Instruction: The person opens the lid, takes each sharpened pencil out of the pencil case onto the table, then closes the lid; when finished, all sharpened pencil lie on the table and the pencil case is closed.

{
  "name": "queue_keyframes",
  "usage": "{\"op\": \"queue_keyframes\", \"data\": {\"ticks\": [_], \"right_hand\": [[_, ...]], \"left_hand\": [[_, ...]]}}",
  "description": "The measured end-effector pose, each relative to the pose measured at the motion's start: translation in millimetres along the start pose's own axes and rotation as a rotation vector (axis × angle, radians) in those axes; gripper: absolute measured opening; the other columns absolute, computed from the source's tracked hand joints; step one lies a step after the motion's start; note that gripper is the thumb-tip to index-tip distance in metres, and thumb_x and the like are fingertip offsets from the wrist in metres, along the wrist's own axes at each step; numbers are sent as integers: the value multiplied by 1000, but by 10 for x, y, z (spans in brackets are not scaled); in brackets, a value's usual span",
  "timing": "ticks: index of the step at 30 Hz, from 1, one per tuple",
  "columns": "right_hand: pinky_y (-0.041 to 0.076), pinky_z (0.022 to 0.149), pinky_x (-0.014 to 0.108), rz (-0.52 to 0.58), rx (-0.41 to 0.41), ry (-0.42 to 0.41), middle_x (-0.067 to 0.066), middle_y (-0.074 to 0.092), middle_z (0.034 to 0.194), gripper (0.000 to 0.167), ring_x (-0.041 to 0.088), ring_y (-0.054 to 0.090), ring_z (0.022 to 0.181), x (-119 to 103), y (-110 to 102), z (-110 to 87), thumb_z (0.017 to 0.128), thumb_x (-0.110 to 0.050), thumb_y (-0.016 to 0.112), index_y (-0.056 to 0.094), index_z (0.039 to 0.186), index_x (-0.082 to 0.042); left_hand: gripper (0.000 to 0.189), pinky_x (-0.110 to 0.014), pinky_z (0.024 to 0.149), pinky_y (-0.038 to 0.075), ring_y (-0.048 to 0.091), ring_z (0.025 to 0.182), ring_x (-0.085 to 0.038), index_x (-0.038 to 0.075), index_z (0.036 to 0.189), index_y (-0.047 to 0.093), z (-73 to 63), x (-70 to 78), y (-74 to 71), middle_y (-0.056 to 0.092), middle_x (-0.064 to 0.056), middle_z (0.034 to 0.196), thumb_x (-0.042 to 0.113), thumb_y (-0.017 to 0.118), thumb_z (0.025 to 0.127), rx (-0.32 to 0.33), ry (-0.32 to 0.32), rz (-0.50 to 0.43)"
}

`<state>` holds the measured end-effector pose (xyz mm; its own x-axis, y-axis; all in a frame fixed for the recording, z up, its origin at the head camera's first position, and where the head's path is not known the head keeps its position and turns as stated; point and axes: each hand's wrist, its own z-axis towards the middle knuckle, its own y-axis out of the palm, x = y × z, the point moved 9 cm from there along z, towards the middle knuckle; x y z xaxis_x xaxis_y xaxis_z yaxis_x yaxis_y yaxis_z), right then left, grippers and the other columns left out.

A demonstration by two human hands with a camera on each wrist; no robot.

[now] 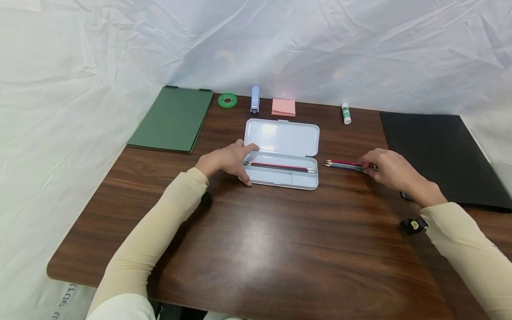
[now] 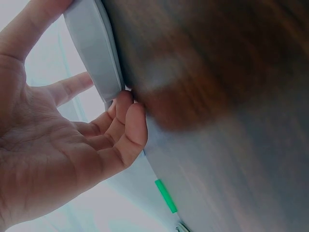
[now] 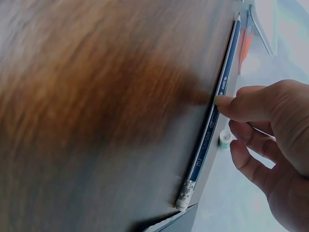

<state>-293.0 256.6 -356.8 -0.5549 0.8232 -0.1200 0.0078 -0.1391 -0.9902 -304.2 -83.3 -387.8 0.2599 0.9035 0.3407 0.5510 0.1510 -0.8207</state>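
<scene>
My left hand grips the case while my right hand seemingly pinches three-o'clock pencils, which slackness could scatter.

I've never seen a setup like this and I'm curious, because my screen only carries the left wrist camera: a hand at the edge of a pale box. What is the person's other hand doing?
Observer: The right hand pinches a dark blue pencil, seen up close in the right wrist view.

Visitor: And my pale box, is it open or closed?

Observer: Open. In the head view, the lid of the pale box is folded back, on the side away from the person.

Visitor: Is there anything in it?

Observer: Yes, the head view shows a few slim pencils, one of them red, lying lengthwise inside.
</scene>
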Motion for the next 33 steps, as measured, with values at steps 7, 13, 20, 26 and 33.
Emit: {"op": "queue_keyframes", "data": {"ticks": [7, 13, 20, 26, 33], "right_hand": [[52, 72, 51, 18, 42, -19, 13, 71, 97, 24, 30, 65, 88, -4, -23, -23, 79, 5, 77, 74, 102, -3], [53, 71, 46, 95, 145, -45, 11, 72, 99, 26, 24, 66, 83, -69, -132, 44, 81, 2, 78, 73, 106, -4], [54, 84, 51, 306, 33, 1, 17, 70, 120, 39, 29, 68, 100, -324, -127, 385, 88, 0, 72, 66, 127, -2], [54, 89, 48, 414, -87, -63, 14, 71, 118, 42, 26, 67, 104, -753, -2, 717, 90, 0, 70, 64, 131, -4], [55, 89, 44, 450, -215, -198, 13, 71, 116, 37, 25, 66, 103, -1278, 128, 1009, 92, -3, 68, 66, 128, -4]], "left_hand": [[106, -44, 97, 46, 48, 114, -28, 27, 156, 25, 6, 3, -2, 36, -17, 137, 41, 89, 72, 1, 0, 5], [106, -44, 98, 46, 48, 115, -28, 27, 156, 25, 9, 4, -4, 36, -17, 137, 41, 89, 72, 1, 3, 7], [106, -44, 97, 46, 48, 115, -29, 27, 156, 25, 11, -4, 2, 36, -17, 137, 41, 89, 72, 2, -1, 6], [104, -45, 99, 45, 48, 115, -29, 27, 155, 26, 15, -3, 6, 36, -17, 137, 40, 88, 73, -3, -1, 9], [104, -44, 98, 45, 48, 114, -28, 27, 155, 26, 22, -3, 6, 37, -17, 136, 41, 89, 72, -8, -8, 20]]}}
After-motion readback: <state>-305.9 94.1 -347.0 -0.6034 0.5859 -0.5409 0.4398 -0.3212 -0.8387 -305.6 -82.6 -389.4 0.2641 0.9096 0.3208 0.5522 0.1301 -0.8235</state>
